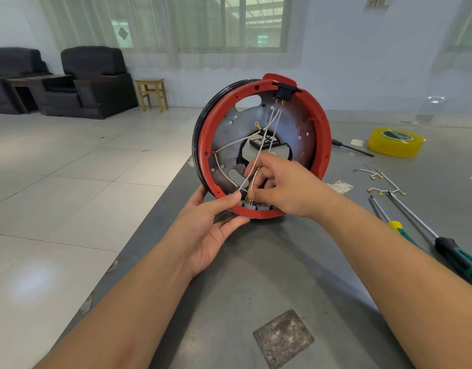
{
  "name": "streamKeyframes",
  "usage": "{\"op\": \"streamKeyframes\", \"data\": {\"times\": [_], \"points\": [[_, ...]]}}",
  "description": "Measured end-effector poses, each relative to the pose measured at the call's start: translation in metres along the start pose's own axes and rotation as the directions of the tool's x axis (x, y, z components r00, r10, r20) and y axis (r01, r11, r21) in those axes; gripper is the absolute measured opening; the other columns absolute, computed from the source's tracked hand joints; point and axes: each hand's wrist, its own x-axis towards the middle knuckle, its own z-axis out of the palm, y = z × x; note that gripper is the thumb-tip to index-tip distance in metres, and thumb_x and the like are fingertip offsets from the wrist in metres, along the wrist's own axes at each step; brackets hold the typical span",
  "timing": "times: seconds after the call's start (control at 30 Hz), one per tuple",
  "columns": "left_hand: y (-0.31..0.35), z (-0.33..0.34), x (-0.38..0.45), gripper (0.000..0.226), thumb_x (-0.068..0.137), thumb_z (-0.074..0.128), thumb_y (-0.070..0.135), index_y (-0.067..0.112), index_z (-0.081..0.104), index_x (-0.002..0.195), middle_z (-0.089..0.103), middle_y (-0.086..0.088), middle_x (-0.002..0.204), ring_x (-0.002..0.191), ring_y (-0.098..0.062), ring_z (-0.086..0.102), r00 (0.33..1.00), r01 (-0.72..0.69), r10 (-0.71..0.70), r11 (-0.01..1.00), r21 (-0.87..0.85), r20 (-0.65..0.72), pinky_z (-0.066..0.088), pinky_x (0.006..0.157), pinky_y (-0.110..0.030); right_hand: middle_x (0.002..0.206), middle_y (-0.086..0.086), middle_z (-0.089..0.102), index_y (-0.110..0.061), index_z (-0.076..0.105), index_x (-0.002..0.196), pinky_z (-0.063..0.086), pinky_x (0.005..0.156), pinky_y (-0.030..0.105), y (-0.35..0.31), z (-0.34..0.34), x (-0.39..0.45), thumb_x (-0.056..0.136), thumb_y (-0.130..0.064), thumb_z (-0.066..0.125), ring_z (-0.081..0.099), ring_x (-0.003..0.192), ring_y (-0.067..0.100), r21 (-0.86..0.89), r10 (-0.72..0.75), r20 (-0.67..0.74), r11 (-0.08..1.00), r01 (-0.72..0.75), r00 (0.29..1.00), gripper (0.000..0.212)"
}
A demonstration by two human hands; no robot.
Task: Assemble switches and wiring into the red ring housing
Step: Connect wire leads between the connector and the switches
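The red ring housing [321, 134] stands on edge on the grey table, its open side facing me, with a metal plate inside. A black switch [282, 92] sits at its top, and white wires [267, 129] run from it down across the plate. Grey switches [252, 205] sit in the bottom rim. My left hand [211, 222] grips the lower left rim, thumb pressed beside the switches. My right hand [280, 187] reaches inside the ring and pinches a white wire end just above the grey switches.
On the table to the right lie two screwdrivers [405, 209], loose white wires with brass terminals [381, 182], a yellow tape roll [396, 142] and a thin black tool [352, 147]. The table's left edge drops to a tiled floor. Armchairs and a wooden stool [152, 93] stand far back.
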Motion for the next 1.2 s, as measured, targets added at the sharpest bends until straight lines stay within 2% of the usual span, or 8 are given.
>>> {"op": "streamKeyframes", "data": {"times": [0.13,0.33,0.47,0.53,0.7,1.0,1.1,1.2], "points": [[-0.002,-0.002,0.0,0.083,0.076,0.081,-0.007,0.016,0.05,0.15,0.076,-0.022,0.121,0.109,-0.042,0.075,1.0,-0.018,0.018,1.0,0.004,-0.004,0.065,0.084,-0.051,0.082,-0.014,0.075,-0.023,0.059,0.113,0.049,0.062,0.015,0.005,0.005,-0.001,0.089,-0.016,0.078,0.067,0.064,0.001,0.003,-0.006,-0.045,1.0,0.007,0.999,0.031],[-0.001,-0.004,0.001,0.08,0.079,0.081,-0.003,0.018,0.049,0.149,0.075,-0.021,0.122,0.109,-0.04,0.075,0.998,-0.061,0.061,0.998,0.001,-0.032,0.064,0.086,-0.046,0.084,-0.017,0.073,-0.03,0.044,0.143,0.051,0.067,0.011,0.013,0.007,-0.001,0.092,-0.017,0.071,0.069,0.073,-0.001,-0.056,-0.091,-0.212,0.995,0.081,0.973,0.06],[0.002,-0.004,0.001,0.076,0.081,0.081,-0.001,0.017,0.051,0.148,0.076,-0.02,0.122,0.109,-0.037,0.076,0.996,-0.073,0.074,0.997,0.018,-0.056,0.065,0.084,-0.042,0.093,-0.015,0.069,-0.023,0.052,0.136,0.051,0.079,0.029,0.024,0.013,-0.016,0.091,-0.015,0.064,0.063,0.083,0.005,-0.38,-0.35,-0.311,0.898,0.222,0.883,0.047],[0.002,-0.005,0.002,0.075,0.084,0.079,-0.001,0.017,0.049,0.149,0.076,-0.02,0.121,0.108,-0.036,0.076,0.994,-0.078,0.08,0.997,0.025,-0.069,0.065,0.084,-0.042,0.094,-0.015,0.067,-0.021,0.058,0.126,0.048,0.089,0.038,0.031,0.015,-0.022,0.09,-0.025,0.066,0.062,0.089,0.011,-0.519,-0.45,-0.301,0.817,0.252,0.841,0.038],[0.003,-0.007,0.003,0.076,0.086,0.08,0.0,0.017,0.046,0.151,0.077,-0.02,0.117,0.106,-0.034,0.077,0.992,-0.088,0.09,0.996,0.026,-0.084,0.065,0.082,-0.041,0.108,-0.006,0.064,-0.021,0.064,0.103,0.043,0.097,0.038,0.044,0.019,-0.034,0.09,-0.058,0.064,0.061,0.1,0.019,-0.716,-0.513,-0.179,0.653,0.246,0.84,0.039],[0.0,0.0,-0.001,0.07,0.087,0.084,0.011,0.03,0.045,0.143,0.079,-0.016,0.111,0.101,-0.037,0.078,0.986,-0.087,0.099,0.992,0.095,-0.131,0.065,0.085,-0.045,0.11,0.006,0.065,-0.012,0.069,0.106,0.05,0.09,0.04,0.046,0.03,-0.034,0.099,-0.042,0.063,0.065,0.095,0.027,-0.723,-0.546,-0.203,0.643,0.252,0.813,0.031],[-0.004,0.007,-0.005,0.077,0.087,0.084,0.015,0.034,0.037,0.146,0.08,-0.014,0.11,0.1,-0.037,0.078,0.982,-0.104,0.13,0.978,0.183,-0.136,0.059,0.099,-0.05,0.109,0.01,0.064,-0.008,0.069,0.106,0.051,0.087,0.044,0.043,0.033,-0.035,0.099,-0.034,0.066,0.064,0.093,0.031,-0.684,-0.531,-0.218,0.682,0.26,0.819,0.028],[-0.01,0.013,-0.01,0.09,0.085,0.085,0.009,0.044,0.029,0.146,0.08,-0.012,0.112,0.101,-0.035,0.078,0.979,-0.132,0.166,0.957,0.258,-0.116,0.056,0.101,-0.051,0.107,0.013,0.063,-0.004,0.067,0.104,0.052,0.082,0.043,0.04,0.035,-0.036,0.097,-0.029,0.067,0.063,0.091,0.032,-0.663,-0.54,-0.2,0.689,0.293,0.818,0.026]]}}
